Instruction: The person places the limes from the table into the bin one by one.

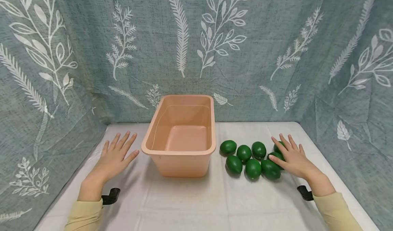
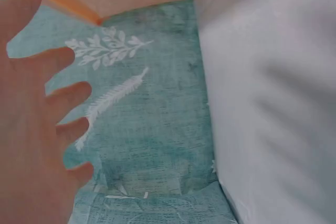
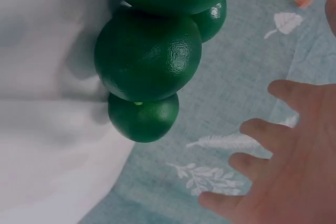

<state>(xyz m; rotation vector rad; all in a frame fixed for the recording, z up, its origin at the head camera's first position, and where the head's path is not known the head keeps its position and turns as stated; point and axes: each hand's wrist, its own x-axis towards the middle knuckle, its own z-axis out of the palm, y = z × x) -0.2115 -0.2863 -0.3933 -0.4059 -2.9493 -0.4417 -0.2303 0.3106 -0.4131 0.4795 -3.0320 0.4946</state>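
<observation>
In the head view, several dark green, lime-like fruits (image 1: 253, 169) lie grouped on the white tabletop, right of a pink plastic tub (image 1: 179, 164). My right hand (image 1: 293, 159), its fingers spread, hovers over the group's right end and partly hides two of the fruits. Glossy green fruits (image 3: 149, 56) fill the upper middle of the right wrist view, apart from the right hand (image 3: 294, 156). My left hand (image 1: 113, 159) is held above the table left of the tub, fingers spread and holding nothing. The left wrist view shows that left hand (image 2: 37, 93) with nothing touching it.
A white cloth covers the table (image 1: 184, 203). Blue-green curtains (image 1: 196, 46) with white leaf prints stand behind it and along both sides. The tub's open top faces up, and nothing shows inside it. A black wrist mount (image 1: 111, 196) sits beneath the left wrist.
</observation>
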